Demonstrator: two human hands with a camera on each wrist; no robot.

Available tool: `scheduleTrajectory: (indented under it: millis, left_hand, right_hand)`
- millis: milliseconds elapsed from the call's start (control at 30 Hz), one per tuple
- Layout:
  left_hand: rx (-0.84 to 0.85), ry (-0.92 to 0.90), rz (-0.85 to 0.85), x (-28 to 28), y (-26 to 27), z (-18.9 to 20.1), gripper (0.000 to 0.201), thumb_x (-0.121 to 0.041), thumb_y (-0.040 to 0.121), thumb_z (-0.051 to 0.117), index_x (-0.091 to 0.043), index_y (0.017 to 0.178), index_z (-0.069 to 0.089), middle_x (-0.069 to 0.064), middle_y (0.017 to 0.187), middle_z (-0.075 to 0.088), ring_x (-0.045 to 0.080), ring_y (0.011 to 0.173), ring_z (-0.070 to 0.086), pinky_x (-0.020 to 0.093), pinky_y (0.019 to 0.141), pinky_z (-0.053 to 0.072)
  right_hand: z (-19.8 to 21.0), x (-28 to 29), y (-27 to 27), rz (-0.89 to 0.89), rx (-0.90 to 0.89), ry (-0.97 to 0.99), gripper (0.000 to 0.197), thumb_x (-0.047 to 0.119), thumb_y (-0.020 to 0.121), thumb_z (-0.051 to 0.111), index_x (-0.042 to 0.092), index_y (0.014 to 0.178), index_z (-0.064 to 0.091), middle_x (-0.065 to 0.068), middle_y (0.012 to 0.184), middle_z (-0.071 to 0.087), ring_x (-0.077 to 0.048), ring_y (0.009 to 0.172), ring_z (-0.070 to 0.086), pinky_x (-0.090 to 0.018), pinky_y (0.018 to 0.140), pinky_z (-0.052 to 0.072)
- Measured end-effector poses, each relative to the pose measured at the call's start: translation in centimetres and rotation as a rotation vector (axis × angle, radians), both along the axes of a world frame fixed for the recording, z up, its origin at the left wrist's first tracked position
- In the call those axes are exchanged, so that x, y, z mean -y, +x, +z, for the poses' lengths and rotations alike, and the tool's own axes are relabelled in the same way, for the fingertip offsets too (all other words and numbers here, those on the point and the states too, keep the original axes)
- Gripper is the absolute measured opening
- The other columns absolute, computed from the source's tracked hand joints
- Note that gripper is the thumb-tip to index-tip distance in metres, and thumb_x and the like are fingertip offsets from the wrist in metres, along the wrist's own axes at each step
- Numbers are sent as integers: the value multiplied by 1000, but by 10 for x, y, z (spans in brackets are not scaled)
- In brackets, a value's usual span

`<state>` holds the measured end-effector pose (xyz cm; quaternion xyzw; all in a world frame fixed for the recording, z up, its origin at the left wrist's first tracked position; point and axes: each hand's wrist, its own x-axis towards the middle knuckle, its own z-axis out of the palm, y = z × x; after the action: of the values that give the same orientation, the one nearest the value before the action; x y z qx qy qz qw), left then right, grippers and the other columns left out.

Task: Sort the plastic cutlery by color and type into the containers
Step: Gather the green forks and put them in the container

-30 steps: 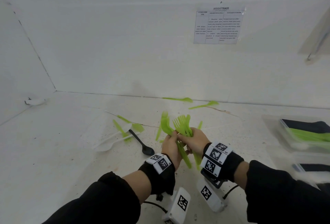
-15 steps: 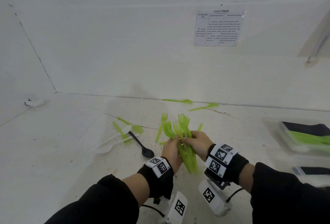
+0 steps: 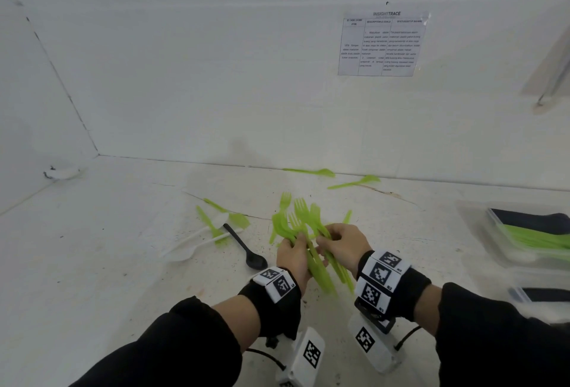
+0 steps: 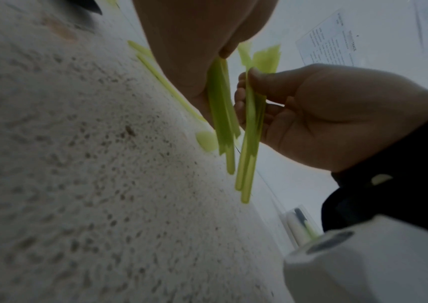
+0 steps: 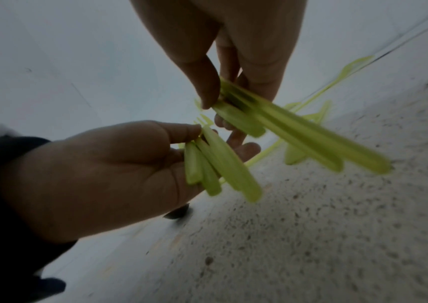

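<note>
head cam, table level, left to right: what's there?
White spoons → black spoon → left hand holding green forks → right hand, also holding forks → clear container with green cutlery at the right edge.

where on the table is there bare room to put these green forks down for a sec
Bare table lies left of the white spoons, and along the back wall left of the far green pieces. It is crowded around the black spoon and by the containers on the right.
</note>
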<state>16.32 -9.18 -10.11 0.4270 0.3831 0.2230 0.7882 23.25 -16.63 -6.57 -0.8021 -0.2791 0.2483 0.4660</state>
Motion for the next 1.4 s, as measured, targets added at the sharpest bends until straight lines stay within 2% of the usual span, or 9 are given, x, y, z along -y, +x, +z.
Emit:
scheduleTrajectory:
  millis: [167, 300, 500, 667, 867, 967, 1067, 1267, 1400]
  left_hand:
    - [-21, 66, 16, -1, 3, -2, 18, -18, 99, 45, -5, 104, 56, 19, 101, 63, 28, 82, 62, 44, 81, 52]
    - [3, 54, -16, -1, 1, -4, 17, -11, 99, 41, -7, 93, 56, 17, 94, 61, 25, 78, 60, 37, 73, 51]
    - [62, 28, -52, 0, -3, -3, 22, -17, 99, 44, -6, 113, 57, 13, 99, 66, 25, 81, 64, 37, 68, 55]
    - [91, -40, -76, 0, -5, 0, 26, -18, 101, 40, -4, 116, 55, 16, 106, 65, 24, 85, 64, 30, 58, 58]
    - [103, -82, -86, 2, -3, 0, 35, -21, 103, 32, 3, 123, 49, 21, 112, 61, 28, 89, 64, 35, 65, 57]
    - [105, -154, -136, 4, -4, 5, 43, -28, 103, 25, 1, 110, 56, 19, 103, 62, 24, 84, 62, 34, 70, 53]
    - [74, -163, -158, 2, -3, 3, 32, -19, 97, 29, -6, 93, 57, 14, 87, 57, 22, 72, 56, 31, 64, 47]
    - [48, -142, -115, 1, -2, -3, 38, -20, 103, 25, -3, 103, 59, 19, 106, 62, 23, 85, 62, 28, 61, 56]
    - [13, -125, -116, 1, -1, -4, 45, -34, 102, 30, -3, 119, 57, 20, 116, 62, 31, 103, 62, 40, 84, 52]
  right_hand:
    - [-1, -1, -4, 88, 221, -169, 41, 19, 89, 56, 19, 52, 39, 3, 53, 37, -8, 51, 35, -17, 47, 26]
    - [2, -2, -7, 127, 248, -188, 39, 22, 85, 63, 25, 51, 44, 7, 53, 42, -4, 51, 39, -12, 44, 28]
    - [0, -3, -1, 58, 159, -141, 34, 18, 83, 65, 21, 53, 49, 4, 56, 49, -8, 54, 46, -18, 50, 34]
    - [4, -1, -4, 105, 242, -127, 35, 22, 85, 63, 30, 56, 47, 13, 57, 45, 2, 56, 43, -8, 46, 33]
    - [2, -4, -1, 79, 153, -161, 32, 22, 83, 65, 24, 54, 50, 7, 56, 49, -9, 57, 48, -18, 49, 32]
    - [1, -5, -1, 70, 130, -189, 30, 21, 82, 64, 15, 56, 52, 3, 54, 46, -11, 53, 45, -20, 48, 32]
    - [-2, -6, -1, 55, 129, -203, 29, 21, 82, 64, 14, 58, 49, 1, 55, 44, -13, 54, 43, -21, 48, 32]
    - [-2, -6, -4, 78, 152, -165, 36, 24, 82, 65, 14, 55, 44, 2, 54, 41, -13, 54, 43, -22, 50, 31]
    - [-2, -5, -7, 53, 206, -146, 50, 25, 78, 70, 18, 48, 31, 4, 50, 30, -10, 48, 31, -22, 46, 22]
